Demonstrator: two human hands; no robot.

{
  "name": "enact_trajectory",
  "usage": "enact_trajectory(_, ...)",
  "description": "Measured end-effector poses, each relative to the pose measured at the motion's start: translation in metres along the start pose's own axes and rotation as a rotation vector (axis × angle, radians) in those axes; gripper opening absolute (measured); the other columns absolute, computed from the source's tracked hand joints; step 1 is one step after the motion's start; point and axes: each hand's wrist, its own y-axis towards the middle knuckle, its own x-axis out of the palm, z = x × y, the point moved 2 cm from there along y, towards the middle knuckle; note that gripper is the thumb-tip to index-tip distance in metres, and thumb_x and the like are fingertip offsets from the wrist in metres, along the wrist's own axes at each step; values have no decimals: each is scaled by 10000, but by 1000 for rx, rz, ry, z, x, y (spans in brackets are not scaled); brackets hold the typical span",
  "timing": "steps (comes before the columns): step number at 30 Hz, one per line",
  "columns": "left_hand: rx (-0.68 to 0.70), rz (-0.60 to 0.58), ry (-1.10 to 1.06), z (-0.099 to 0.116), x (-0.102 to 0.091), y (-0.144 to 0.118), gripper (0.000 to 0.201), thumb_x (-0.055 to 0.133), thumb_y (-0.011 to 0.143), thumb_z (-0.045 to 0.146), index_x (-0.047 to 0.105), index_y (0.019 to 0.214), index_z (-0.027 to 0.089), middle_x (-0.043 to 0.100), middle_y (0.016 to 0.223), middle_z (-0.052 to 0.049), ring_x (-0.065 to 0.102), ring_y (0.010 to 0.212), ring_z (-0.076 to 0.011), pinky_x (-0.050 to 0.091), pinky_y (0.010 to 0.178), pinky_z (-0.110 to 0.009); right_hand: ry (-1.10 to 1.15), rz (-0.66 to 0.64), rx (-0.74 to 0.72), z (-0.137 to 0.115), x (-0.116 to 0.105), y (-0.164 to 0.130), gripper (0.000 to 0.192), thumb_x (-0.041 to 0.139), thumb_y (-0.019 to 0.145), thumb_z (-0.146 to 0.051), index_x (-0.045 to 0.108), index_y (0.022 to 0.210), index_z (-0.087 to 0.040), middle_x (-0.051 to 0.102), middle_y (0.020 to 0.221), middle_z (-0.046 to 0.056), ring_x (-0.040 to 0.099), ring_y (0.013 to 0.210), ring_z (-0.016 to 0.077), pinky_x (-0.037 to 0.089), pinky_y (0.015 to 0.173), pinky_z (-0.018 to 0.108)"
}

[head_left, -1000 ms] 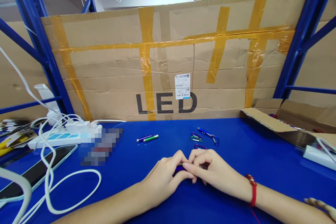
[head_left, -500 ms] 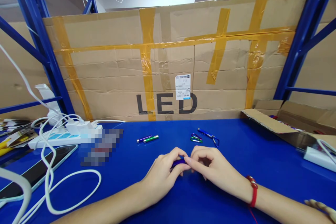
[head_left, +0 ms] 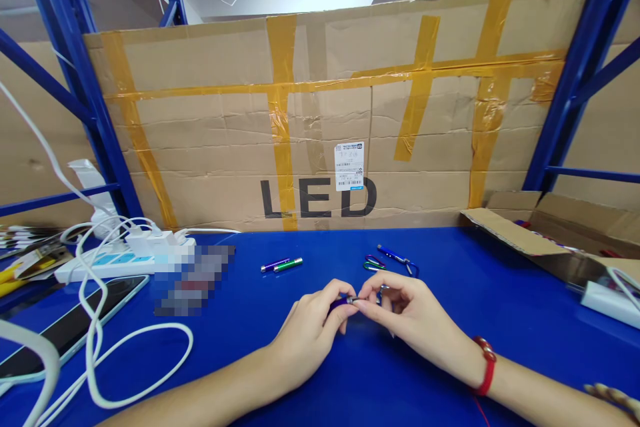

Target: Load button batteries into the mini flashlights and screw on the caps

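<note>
Low over the blue table, my left hand (head_left: 315, 317) is closed around a small dark purple-blue metal tube (head_left: 340, 303), perhaps a mini flashlight. Thumb and fingertips of my right hand (head_left: 400, 303) pinch the silver end of that tube. A small shiny metal piece (head_left: 383, 291) shows among the right fingers; its kind is unclear. Beyond the left hand, a purple tube (head_left: 275, 265) and a green tube (head_left: 288, 265) lie side by side. Behind the right hand are a green carabiner (head_left: 373, 262) and a blue tube (head_left: 393, 253) with a carabiner attached, partly covered.
A phone (head_left: 75, 317), white cables (head_left: 187, 340) and a power strip (head_left: 113, 261) occupy the left side. At the right stand an open cardboard box (head_left: 520, 233) and a white strip (head_left: 610, 303). A taped cardboard panel (head_left: 225, 147) closes off the back.
My right hand has shifted slightly up, now covering part of the carabiners. The tube's silver end and a small shiny piece have come into view between my fingers. The left hand stays put.
</note>
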Motion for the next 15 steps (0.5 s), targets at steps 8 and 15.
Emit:
enact_trajectory(8,7,-20,9,2,-1,1,159,341,923,269,478,943,192,485,625,49,468,592,-94,344,621,-191,28,-17,13,1,1,-1,304,606,774,-457,600,815,-156,551,651,-7,420,448,52,350,410,173)
enact_trajectory(15,16,-25,-23,2,0,0,168,348,919,275,488,954,189,481,621,45,456,579,-96,349,610,-193,28,-27,19,2,0,-1,314,607,772,-469,607,803,-157,533,619,-16,413,450,55,348,417,173)
